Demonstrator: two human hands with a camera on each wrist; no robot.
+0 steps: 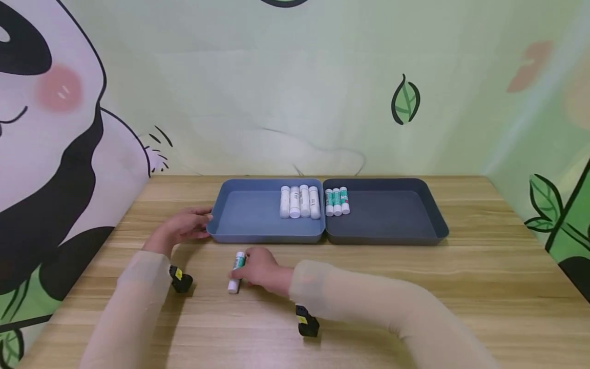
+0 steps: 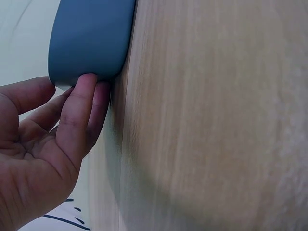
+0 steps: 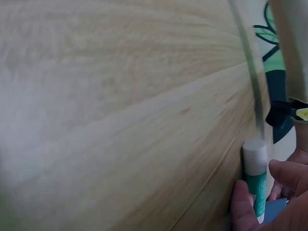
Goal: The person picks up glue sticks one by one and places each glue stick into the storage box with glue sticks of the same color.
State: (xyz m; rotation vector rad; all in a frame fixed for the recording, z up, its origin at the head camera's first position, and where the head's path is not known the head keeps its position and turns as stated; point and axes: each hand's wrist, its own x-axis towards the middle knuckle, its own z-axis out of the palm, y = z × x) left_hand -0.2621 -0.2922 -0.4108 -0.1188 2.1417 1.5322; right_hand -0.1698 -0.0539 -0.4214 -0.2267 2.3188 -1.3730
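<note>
A white glue stick with a green label [image 1: 239, 261] lies on the table in front of the blue tray [image 1: 258, 239]. My right hand [image 1: 261, 268] pinches it between thumb and fingers, as the right wrist view also shows around the green label [image 3: 256, 187]. My left hand [image 1: 189, 224] touches the left end of the blue tray. In the left wrist view its extended fingers [image 2: 77, 115] rest against the tray's end wall [image 2: 91, 48]. Several white sticks [image 1: 299, 202] lie side by side at the right end of the blue tray.
A dark grey tray [image 1: 387, 240] stands against the blue tray's right side. Three green-and-white glue sticks [image 1: 337, 202] lie at its left end. Behind the wooden table [image 1: 488, 287] rises a wall [image 1: 221, 102] printed with a panda and leaves.
</note>
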